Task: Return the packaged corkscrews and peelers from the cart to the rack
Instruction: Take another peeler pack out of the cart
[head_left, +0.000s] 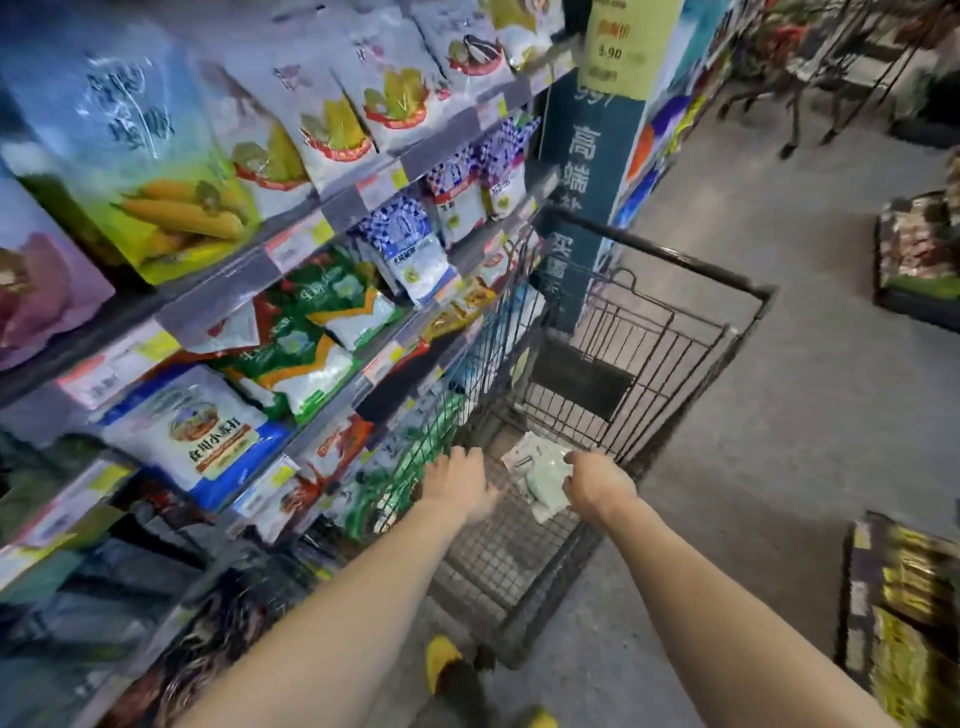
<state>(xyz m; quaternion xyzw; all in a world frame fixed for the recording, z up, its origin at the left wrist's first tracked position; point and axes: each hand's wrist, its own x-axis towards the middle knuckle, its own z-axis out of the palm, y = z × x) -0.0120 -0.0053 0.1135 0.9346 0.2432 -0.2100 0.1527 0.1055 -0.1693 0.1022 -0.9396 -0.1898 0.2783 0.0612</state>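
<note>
Item 1 — right hand: fingers curled onto the right edge of a pale green-and-white packaged item; pkg appears gripped, prob. thumb on top, though finger detail is blurred. Grip is taken at the edge, likely so the flat pack can be lifted clear of the wire floor w/o being scraped.

Item 2 — left hand: fingers spread wide, nothing held; palm is hung just left of the pkg, over the cart's near-left corner. Judged to be poised either to steady the basket or to take a second pack.

Item 3 — packaged item(s): located directly between the two hands, low in the cart basket. A second white card seems tucked behind/above the green one; whether corkscrew or peeler cannot be told — too blurred.

Item 4 — cart: black wire, extended away from the fingers; parked tight against the shelving, prob. to keep the aisle passable. Basket otherwise looks nearly bare.

Item 5 — shelves: to the left of the left hand, stocked w/ bagged dry goods and price tags. No hanging rack for utensils is visible, so the pkg must presumably be carried elsewhere.

Item 6 — floor: grey, to the right of the right hand.

Stage est.: pick-up from cart; return to rack not yet done.
</note>
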